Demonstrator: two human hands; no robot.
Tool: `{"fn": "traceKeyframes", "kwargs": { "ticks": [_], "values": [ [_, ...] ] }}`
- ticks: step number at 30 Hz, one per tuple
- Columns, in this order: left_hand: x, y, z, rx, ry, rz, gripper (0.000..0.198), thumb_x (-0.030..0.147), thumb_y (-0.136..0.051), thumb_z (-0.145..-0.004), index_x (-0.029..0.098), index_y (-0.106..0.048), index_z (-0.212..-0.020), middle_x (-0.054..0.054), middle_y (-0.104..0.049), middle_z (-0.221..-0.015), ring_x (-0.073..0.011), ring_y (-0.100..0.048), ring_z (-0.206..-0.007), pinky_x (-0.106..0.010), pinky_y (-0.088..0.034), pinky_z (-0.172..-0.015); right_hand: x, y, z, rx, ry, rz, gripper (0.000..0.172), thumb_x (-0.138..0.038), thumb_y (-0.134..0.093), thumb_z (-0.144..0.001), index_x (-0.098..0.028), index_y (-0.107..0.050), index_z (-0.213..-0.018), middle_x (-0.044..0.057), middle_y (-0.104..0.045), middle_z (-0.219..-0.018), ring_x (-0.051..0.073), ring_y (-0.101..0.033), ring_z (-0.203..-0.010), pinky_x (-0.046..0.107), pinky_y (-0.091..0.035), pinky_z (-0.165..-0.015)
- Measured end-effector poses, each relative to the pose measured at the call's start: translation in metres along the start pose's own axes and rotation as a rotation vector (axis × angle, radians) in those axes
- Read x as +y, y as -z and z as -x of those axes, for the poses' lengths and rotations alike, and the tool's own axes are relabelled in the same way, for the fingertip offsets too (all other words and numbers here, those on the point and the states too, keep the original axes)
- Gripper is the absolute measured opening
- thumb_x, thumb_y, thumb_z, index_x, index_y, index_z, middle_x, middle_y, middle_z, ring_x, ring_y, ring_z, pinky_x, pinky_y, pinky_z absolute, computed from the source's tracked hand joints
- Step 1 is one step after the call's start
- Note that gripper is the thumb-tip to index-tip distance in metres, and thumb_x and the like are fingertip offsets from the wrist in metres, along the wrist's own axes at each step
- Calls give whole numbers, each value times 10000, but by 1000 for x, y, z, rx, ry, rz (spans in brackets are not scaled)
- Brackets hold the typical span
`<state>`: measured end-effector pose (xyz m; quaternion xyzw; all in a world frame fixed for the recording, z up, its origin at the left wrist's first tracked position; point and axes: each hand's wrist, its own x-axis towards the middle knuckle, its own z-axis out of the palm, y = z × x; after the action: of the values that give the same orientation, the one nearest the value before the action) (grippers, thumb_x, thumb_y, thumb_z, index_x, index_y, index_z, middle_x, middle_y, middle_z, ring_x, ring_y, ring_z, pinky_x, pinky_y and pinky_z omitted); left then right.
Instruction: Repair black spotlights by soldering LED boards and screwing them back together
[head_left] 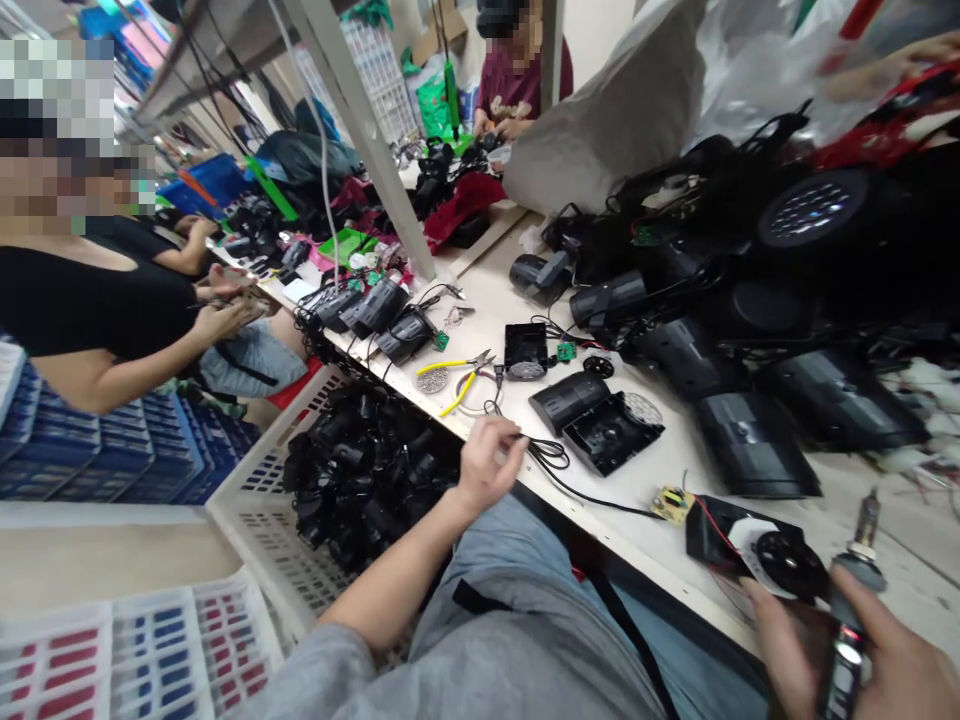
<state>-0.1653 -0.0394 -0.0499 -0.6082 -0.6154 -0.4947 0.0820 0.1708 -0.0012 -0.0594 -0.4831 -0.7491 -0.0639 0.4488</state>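
Note:
My left hand [491, 462] is at the bench's front edge, its fingers pinched on a bundled black cable [551, 453]. That cable runs right to a small yellow circuit board [673, 504]. At the lower right my right hand [862, 640] grips an electric screwdriver [847, 630], its bit pointing up. Beside its fingertips lies a black housing [709, 535] with a round black wheel [789, 565] on a white plate and a red wire. An open black casing [613, 435] rests behind the cable. Yellow-handled pliers [459, 395] and a round dish of small metal parts [432, 380] lie farther left.
A white crate [255, 520] full of black parts stands left of my legs, below the bench. Black housings [754, 445] crowd the bench's right side. A slanted metal post [367, 140] rises from the bench. People sit at the left [82, 300] and across [517, 80].

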Motion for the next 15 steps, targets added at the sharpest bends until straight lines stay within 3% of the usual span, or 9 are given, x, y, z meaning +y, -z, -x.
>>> {"fn": "traceKeyframes", "kwargs": {
  "ticks": [3,6,8,11,15],
  "values": [
    [-23,21,-21,-6,19,-112,100,225,-600,-957,189,-629,-869,-26,-646,-789,-142,-625,-725,-270,-538,-675,-7,0,-10,93,152,108,766,-455,-802,-824,-258,-528,-1511,70,-696,-780,264,-617,-586,366,-431,-471],
    [-44,39,-37,-27,75,-203,131,257,-604,-946,192,-642,-838,-12,-631,-754,-148,-616,-707,-270,-521,-660,-11,-1,-13,99,136,117,754,-446,-797,-831,-285,-522,-1515,67,-698,-779,280,-640,-586,370,-439,-450],
    [-46,46,-40,-31,78,-213,131,252,-607,-940,190,-648,-832,-7,-625,-751,-137,-603,-672,-258,-511,-634,-11,-1,-12,103,124,109,766,-444,-806,-823,-305,-515,-1517,63,-695,-772,284,-644,-579,370,-439,-442],
    [-31,46,-34,-116,51,-159,107,224,-612,-938,189,-650,-844,-1,-622,-762,-108,-572,-610,-228,-497,-588,-11,-1,-11,102,130,95,800,-416,-839,-794,-298,-517,-1516,63,-694,-762,279,-642,-568,364,-449,-446],
    [10,27,-15,-301,4,12,92,190,-580,-947,193,-652,-889,-24,-648,-811,-117,-615,-657,-211,-513,-569,-9,0,-9,90,123,72,804,-387,-846,-793,-291,-514,-1519,66,-706,-789,281,-660,-590,367,-487,-477]
  ]
}}
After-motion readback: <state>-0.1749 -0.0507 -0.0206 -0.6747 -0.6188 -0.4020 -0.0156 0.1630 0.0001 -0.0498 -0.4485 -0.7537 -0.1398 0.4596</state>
